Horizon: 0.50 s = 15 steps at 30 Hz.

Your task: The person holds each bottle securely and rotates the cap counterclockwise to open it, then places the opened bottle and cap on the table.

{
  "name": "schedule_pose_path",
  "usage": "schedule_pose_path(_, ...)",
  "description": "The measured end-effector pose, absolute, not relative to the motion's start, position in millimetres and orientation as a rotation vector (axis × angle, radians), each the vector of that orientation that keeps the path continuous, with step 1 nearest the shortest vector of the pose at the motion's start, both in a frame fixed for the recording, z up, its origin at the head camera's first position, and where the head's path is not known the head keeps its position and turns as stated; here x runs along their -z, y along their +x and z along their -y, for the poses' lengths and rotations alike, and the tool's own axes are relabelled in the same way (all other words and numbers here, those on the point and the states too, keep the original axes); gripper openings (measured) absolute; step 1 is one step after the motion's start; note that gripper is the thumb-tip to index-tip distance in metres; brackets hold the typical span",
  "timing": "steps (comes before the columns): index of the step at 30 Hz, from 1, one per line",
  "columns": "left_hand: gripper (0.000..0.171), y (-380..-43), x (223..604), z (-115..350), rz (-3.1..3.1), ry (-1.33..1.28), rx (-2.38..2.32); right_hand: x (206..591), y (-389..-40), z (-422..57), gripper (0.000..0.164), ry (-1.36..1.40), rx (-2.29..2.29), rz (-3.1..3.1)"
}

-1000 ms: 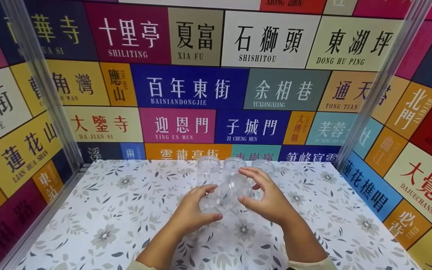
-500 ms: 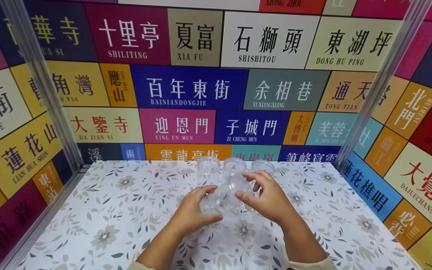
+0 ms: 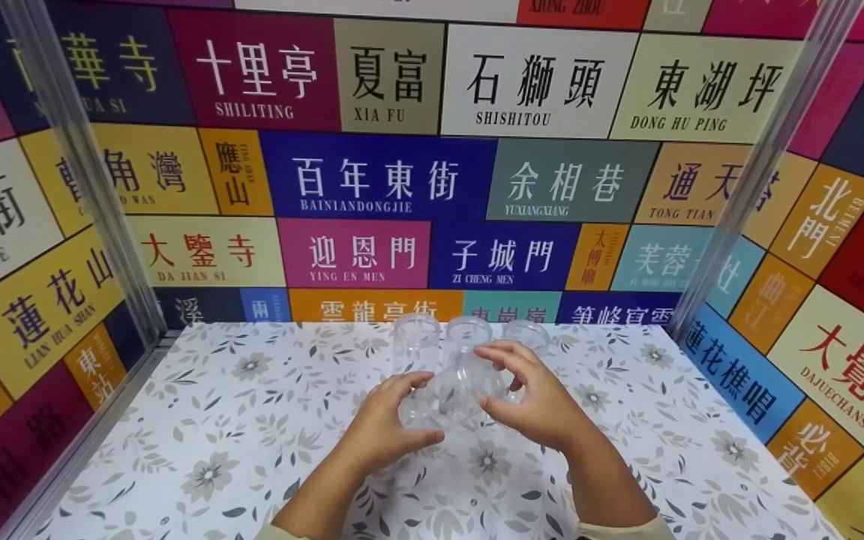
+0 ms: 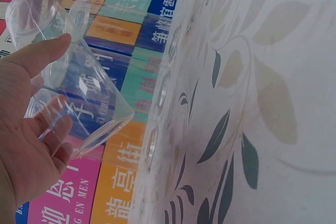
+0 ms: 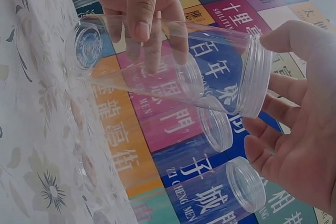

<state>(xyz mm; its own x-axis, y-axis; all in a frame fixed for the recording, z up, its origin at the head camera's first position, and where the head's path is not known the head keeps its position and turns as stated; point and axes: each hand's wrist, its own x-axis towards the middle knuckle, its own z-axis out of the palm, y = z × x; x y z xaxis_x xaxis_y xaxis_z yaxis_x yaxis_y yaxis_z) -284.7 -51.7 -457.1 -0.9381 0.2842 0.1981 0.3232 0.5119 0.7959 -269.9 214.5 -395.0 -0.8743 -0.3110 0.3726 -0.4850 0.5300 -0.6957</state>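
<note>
A clear plastic jar (image 3: 448, 394) is tilted above the table, its base toward the left hand and its capped end toward the right. My left hand (image 3: 383, 420) holds the jar's body, thumb on one side and fingers on the other, as the left wrist view shows. Around the rim of the clear screw lid (image 5: 256, 80), my right hand (image 3: 541, 397) has its thumb and curled fingers. In the right wrist view the thumb touches the lid's edge. Through the transparent wall I see no contents.
Behind the hands stand three more clear lidded jars in a row: a left jar (image 3: 417, 337), a middle jar (image 3: 468, 330) and a right jar (image 3: 526, 331). A floral cloth covers the table (image 3: 252, 450). Sign-printed walls (image 3: 379, 172) and clear corner posts (image 3: 762, 150) enclose it.
The right hand's thumb and fingers have closed in on the lid, then spread slightly again around it. My left hand and the jar stay nearly in place.
</note>
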Motion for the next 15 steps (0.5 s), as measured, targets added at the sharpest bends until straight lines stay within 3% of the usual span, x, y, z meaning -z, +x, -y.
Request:
schedule_pose_path(6, 0.084, -283.7, 457.4, 51.4, 2.686, -0.533, 1.406, 393.0, -266.6, -214.8, 0.073, 0.752, -1.261, 2.548)
schedule_pose_path(15, 0.083, -284.8, 455.5, 51.9, 2.696, -0.518, 1.424, 390.8, -266.1, -215.1, 0.075, 0.764, -1.307, 2.539)
